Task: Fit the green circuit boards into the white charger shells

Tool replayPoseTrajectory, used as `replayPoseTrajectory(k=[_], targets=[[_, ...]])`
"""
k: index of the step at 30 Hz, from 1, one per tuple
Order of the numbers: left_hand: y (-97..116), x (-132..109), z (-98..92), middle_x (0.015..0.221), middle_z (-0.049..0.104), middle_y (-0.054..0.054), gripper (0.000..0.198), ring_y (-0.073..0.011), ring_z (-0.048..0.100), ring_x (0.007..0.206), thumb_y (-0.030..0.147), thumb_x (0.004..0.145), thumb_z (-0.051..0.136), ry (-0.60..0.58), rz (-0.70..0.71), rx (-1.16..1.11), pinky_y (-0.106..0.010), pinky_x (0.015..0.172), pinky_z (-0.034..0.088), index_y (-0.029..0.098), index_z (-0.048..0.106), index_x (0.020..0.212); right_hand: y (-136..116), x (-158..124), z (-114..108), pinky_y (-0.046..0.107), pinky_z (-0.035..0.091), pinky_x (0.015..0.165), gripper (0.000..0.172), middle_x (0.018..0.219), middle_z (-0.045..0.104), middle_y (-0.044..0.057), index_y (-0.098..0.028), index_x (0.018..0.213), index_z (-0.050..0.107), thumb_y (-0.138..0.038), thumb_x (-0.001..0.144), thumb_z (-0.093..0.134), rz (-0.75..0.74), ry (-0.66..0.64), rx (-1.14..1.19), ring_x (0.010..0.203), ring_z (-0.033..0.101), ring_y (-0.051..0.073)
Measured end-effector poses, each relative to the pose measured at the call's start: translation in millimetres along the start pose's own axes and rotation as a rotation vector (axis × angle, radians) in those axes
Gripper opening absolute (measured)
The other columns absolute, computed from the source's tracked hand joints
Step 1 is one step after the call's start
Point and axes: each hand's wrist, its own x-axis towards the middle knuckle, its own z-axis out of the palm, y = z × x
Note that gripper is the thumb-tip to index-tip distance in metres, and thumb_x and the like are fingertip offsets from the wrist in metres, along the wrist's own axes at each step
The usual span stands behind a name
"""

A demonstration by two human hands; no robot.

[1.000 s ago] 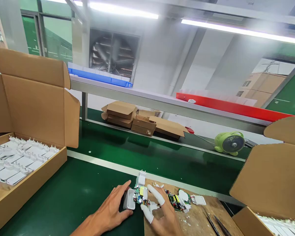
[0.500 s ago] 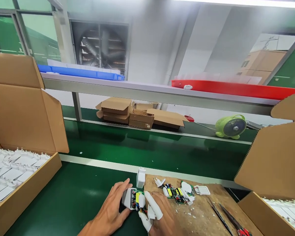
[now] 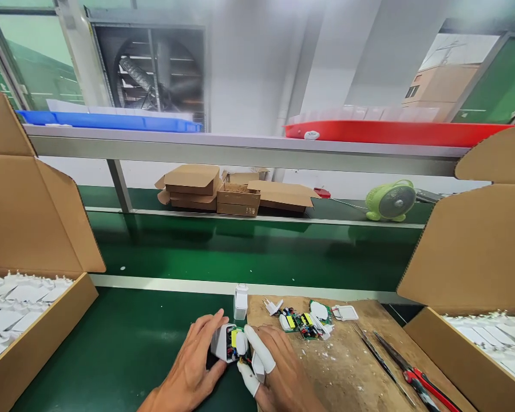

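Observation:
My left hand (image 3: 193, 366) grips a white charger housing (image 3: 220, 341) at the wooden board's left edge. My right hand (image 3: 274, 375), with white finger cots on thumb and fingers, pinches a green circuit board (image 3: 232, 344) that sits partly inside the housing. Both hands meet over it at the bottom centre. A finished white charger (image 3: 241, 300) stands upright just beyond them.
Loose circuit boards and white covers (image 3: 306, 320) lie on the wooden board (image 3: 347, 366); tweezers (image 3: 380, 360) and red-handled cutters (image 3: 416, 380) lie to the right. Open cardboard boxes of white parts stand at left (image 3: 34, 337) and right (image 3: 467, 366). Beyond the green belt (image 3: 257, 252) are folded cartons and a green fan (image 3: 390, 201).
The view has tipped down and shifted, so everything sits higher. My hands drew slightly closer to me, and the circuit board has gone deeper into the white housing.

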Motion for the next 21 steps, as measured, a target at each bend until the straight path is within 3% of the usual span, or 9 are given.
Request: replayPoseTrajectory(k=[10,21], targets=[[1.6,0.4,-1.5,0.156,0.054,-0.013,0.086,-0.0351,0.049,0.144,0.009,0.097,0.059,-0.017,-0.010,-0.006,-0.064,0.121,0.045,0.038,0.016,0.166,0.1,1.8,1.2,0.048,0.061,0.090,0.073,0.118,0.070,0.014,-0.017,0.160,0.037,-0.004,0.088,0.047,0.022,-0.001,0.045,0.103,0.067,0.031],[4.6,1.7,-3.9,0.152,0.059,-0.009,0.088,-0.0325,0.052,0.141,0.012,0.097,0.063,-0.001,0.004,-0.012,-0.058,0.118,0.049,0.040,0.016,0.166,1.9,-0.3,3.2,0.049,0.060,0.095,0.062,0.121,0.070,0.016,-0.013,0.158,0.040,-0.009,0.097,0.048,0.001,-0.005,0.052,0.108,0.064,0.032]])
